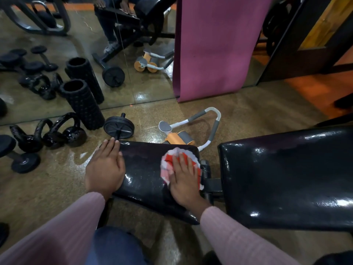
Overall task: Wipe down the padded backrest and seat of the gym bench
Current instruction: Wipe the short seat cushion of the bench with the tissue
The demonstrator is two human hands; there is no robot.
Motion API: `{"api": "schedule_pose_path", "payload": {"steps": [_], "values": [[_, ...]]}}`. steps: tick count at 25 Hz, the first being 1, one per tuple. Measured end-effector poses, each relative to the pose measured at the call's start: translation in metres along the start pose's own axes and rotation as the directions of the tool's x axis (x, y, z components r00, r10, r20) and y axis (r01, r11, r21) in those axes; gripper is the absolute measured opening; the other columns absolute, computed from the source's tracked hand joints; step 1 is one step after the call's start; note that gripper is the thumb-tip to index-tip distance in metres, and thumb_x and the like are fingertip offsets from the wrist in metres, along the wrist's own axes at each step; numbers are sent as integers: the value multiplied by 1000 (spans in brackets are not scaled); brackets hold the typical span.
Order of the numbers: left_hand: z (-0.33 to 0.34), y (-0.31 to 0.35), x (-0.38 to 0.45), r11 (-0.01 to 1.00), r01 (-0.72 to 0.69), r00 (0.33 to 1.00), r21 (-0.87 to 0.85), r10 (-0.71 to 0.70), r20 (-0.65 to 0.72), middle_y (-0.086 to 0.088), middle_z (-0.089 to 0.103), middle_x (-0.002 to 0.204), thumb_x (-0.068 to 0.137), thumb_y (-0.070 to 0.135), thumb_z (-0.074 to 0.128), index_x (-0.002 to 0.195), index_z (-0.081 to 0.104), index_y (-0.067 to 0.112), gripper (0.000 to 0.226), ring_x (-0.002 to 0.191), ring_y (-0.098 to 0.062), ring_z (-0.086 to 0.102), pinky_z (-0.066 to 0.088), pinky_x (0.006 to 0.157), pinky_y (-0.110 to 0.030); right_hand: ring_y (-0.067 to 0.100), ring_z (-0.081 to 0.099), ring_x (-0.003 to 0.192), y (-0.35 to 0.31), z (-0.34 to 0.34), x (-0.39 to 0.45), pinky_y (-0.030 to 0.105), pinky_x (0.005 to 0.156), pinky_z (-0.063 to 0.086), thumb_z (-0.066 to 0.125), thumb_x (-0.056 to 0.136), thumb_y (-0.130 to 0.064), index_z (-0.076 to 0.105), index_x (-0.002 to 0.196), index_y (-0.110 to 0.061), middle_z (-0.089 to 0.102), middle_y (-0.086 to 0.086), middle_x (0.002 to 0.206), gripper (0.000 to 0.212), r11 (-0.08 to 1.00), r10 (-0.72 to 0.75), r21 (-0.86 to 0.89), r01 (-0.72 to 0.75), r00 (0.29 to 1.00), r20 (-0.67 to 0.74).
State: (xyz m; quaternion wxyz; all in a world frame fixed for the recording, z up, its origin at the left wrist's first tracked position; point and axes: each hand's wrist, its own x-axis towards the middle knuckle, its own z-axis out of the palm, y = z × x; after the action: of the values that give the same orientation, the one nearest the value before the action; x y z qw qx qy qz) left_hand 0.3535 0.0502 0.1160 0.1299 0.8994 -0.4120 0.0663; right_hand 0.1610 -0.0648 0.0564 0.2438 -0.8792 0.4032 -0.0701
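gym, kettlebells (pixel 63 132), bench seat (pixel 149 169), wall mirror (pixel 57 92)

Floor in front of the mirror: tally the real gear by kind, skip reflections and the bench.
Kettlebells: 3
Dumbbell: 1
Foam roller: 1
Black ab wheel: 1
Orange ab roller: 1
Purple mat, leaning at the mirror: 1
Total: 8
A dark shape at the lower left edge is too cut off to count.

No text, label, brand, number or sign can be read on anything in view.
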Motion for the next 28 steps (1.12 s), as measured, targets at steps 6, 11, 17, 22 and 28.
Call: {"api": "schedule_pose_path", "payload": {"steps": [6,11,17,22,28], "values": [[2,0,0,1000,-5,1000,-17,5,-21,-10,50,140,94,30,29,132,54,3,53,134,-24,41,34,108,-39,12,-10,150,39,3,-71,39,121,-6,19,101,-42,7,154,-40,-4,-18,163,54,967,-254,22,255,966,-39],[4,-1,2,1000,-1,1000,-8,0,-28,-10,50,141,94,30,28,133,53,4,53,134,-25,41,31,108,-39,29,14,150,41,0,14,58,117,18,16,97,-39,25,152,-24,19,3,162,59,1000,16,7,-16,994,-104],[5,-1,0,1000,-3,999,-9,3,-35,-10,50,141,94,30,28,132,54,3,53,134,-25,40,31,109,-38,9,-29,144,14,-12,-46,34,116,-19,3,95,-50,-5,153,-41,-17,-19,160,59,976,-217,23,216,976,19],[5,0,2,1000,-3,999,-3,2,-38,-11,51,139,94,29,29,132,54,2,53,134,-26,41,29,110,-37,22,-13,150,69,3,9,45,122,-3,0,98,-51,8,156,-23,-10,-2,163,65,998,-58,-32,59,998,36],[3,1,1,1000,6,999,-1,-7,-35,-10,51,140,94,29,29,132,55,3,52,134,-24,41,28,110,-36,19,-21,148,2,-14,19,40,118,-16,1,95,-54,-1,155,-34,-13,-11,162,63,986,-167,-5,168,981,96]]}}
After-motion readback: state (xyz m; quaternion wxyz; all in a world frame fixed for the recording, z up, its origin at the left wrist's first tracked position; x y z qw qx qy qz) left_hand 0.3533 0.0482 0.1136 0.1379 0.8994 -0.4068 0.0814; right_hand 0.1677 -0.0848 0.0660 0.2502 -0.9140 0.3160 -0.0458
